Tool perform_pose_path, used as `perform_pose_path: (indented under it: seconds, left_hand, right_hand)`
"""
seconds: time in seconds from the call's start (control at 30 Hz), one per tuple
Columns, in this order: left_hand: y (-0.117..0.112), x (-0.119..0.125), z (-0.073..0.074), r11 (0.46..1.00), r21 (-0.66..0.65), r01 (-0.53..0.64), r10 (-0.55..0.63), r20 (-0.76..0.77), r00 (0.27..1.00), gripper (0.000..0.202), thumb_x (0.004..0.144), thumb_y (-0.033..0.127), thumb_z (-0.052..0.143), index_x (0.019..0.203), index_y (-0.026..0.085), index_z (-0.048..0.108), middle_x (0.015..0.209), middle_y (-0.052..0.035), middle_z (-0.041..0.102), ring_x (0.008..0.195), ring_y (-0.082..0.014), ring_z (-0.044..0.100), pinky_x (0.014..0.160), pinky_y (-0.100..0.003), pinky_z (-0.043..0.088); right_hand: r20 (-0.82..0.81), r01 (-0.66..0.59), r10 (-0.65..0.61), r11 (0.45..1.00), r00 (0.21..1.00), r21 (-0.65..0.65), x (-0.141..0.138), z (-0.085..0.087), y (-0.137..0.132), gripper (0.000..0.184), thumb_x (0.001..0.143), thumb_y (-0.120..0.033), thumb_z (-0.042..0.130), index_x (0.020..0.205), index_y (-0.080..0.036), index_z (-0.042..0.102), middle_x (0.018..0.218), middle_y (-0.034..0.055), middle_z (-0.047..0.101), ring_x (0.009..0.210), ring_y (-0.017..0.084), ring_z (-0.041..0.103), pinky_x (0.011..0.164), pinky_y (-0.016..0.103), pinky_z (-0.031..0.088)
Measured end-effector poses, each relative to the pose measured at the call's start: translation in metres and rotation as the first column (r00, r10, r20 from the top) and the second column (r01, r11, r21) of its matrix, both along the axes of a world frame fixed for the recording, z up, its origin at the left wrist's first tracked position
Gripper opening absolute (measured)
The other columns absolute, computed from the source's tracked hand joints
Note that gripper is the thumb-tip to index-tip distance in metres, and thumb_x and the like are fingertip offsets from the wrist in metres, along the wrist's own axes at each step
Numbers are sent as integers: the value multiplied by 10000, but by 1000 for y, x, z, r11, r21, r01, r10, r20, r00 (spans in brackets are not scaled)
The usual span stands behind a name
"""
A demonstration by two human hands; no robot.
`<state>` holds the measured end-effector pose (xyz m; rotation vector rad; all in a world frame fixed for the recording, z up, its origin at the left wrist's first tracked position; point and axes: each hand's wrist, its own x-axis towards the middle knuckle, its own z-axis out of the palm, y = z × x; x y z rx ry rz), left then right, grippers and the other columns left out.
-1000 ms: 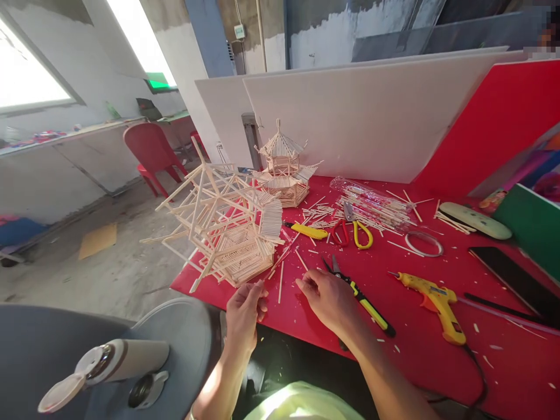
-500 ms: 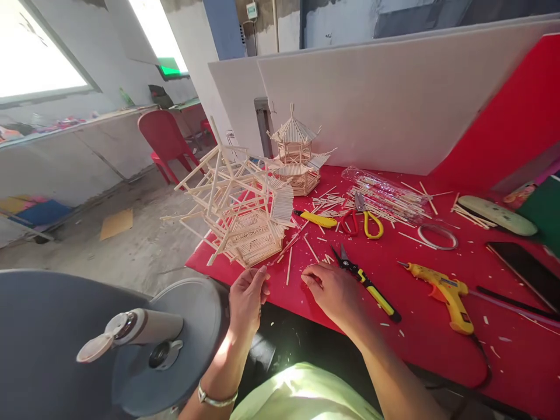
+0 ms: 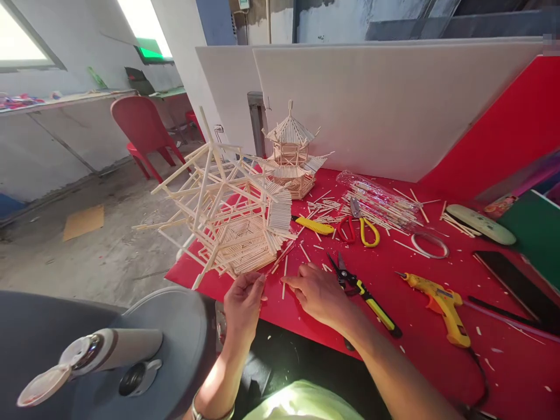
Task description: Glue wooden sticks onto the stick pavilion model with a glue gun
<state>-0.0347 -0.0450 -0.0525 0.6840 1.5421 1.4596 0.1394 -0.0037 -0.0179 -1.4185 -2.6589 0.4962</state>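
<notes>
My left hand (image 3: 244,306) is closed in a pinch at the table's front edge, just below the stick model; anything between its fingertips is too small to make out. Over the red tabletop, my right hand (image 3: 317,293) has its index finger stretched out, the tip at or close to a loose thin wooden stick (image 3: 286,269). I cannot tell whether they touch. The large pavilion frame of wooden sticks (image 3: 245,233) leans over the table's left corner, partly covered with strips on its right side. Black-and-yellow pruning snips (image 3: 370,300) lie open beside my right hand.
A finished stick pavilion (image 3: 291,151) stands behind. Around it lie a yellow utility knife (image 3: 314,226), scissors (image 3: 367,232), bagged sticks (image 3: 380,198), a tape roll (image 3: 431,245), a glue gun (image 3: 441,300) and a phone (image 3: 511,286). A bottle (image 3: 126,350) rests on the grey stool (image 3: 184,332).
My right hand has moved left and reaches with its index finger towards the loose stick. My left hand stays pinched near the table edge. The camera view has shifted slightly.
</notes>
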Motion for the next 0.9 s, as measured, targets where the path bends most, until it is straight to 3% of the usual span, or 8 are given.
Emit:
perform_pose_path:
  seconds: [0.2, 0.37, 0.5, 0.57, 0.63, 0.77, 0.83, 0.9]
  left_hand:
    - [-6, 2, -3, 998, 24, -50, 51, -84, 995, 251, 720, 394, 767, 797, 173, 676, 597, 36, 595, 492, -83, 521, 460, -176, 430]
    - [-10, 2, 3, 994, 106, -26, 51, -247, 968, 166, 761, 342, 724, 780, 183, 682, 634, 17, 619, 554, -112, 552, 521, -206, 450]
    - [-13, -8, 6, 979, 163, -121, 177, -399, 900, 115, 788, 306, 681, 810, 193, 680, 702, -4, 659, 624, -136, 594, 574, -224, 459]
    - [-13, -13, 5, 980, 155, -124, 188, -525, 830, 83, 796, 274, 657, 825, 201, 683, 694, 2, 655, 575, -130, 571, 548, -228, 445]
    - [-13, -16, 3, 990, 133, -43, 122, -671, 732, 82, 801, 232, 632, 850, 211, 695, 714, -2, 671, 552, -131, 565, 540, -235, 438]
    - [-10, -15, -2, 986, 89, 141, 0, -847, 532, 181, 856, 197, 553, 905, 230, 723, 983, -72, 729, 802, -199, 672, 670, -267, 471]
    - [-8, -13, -3, 990, 55, 129, -6, -904, 428, 209, 883, 208, 526, 918, 230, 731, 1036, -93, 727, 827, -216, 681, 656, -271, 453]
    - [-6, -14, -4, 997, 4, 82, -21, -952, 307, 204, 892, 233, 534, 923, 233, 736, 965, -93, 744, 740, -215, 679, 584, -265, 404]
  right_hand:
    - [29, -28, 26, 997, 999, 69, 10, 6, 16, 280, 978, -241, 437, 968, -235, 716, 867, 57, 611, 912, 205, 551, 730, 292, 408]
    - [33, -74, 70, 990, 997, 118, 6, 9, 51, 310, 962, -189, 452, 1201, -230, 645, 1033, 93, 608, 1018, 228, 529, 756, 293, 434]
    - [40, -151, 148, 982, 988, 109, -4, -2, 80, 360, 916, -122, 490, 1207, -232, 670, 1049, 102, 610, 1057, 240, 529, 820, 317, 449]
    - [40, -173, 169, 980, 985, 103, -6, -6, 87, 350, 897, -116, 515, 1172, -231, 699, 1052, 104, 615, 1064, 244, 532, 839, 324, 453]
    - [35, -180, 178, 978, 983, 102, -6, -9, 90, 347, 883, -105, 529, 1149, -227, 715, 1074, 105, 618, 1072, 243, 533, 849, 322, 456]
    - [16, -162, 161, 979, 987, 120, 0, -5, 87, 319, 898, -103, 498, 1085, -202, 736, 1020, 106, 624, 1044, 242, 540, 826, 321, 469]
    - [-2, -155, 156, 979, 988, 130, 3, -1, 84, 308, 904, -103, 492, 1071, -193, 735, 996, 101, 622, 1038, 237, 539, 827, 320, 471]
    - [-24, -144, 149, 980, 989, 135, 7, 3, 81, 294, 906, -103, 499, 1067, -193, 727, 988, 94, 618, 1031, 227, 538, 827, 315, 473]
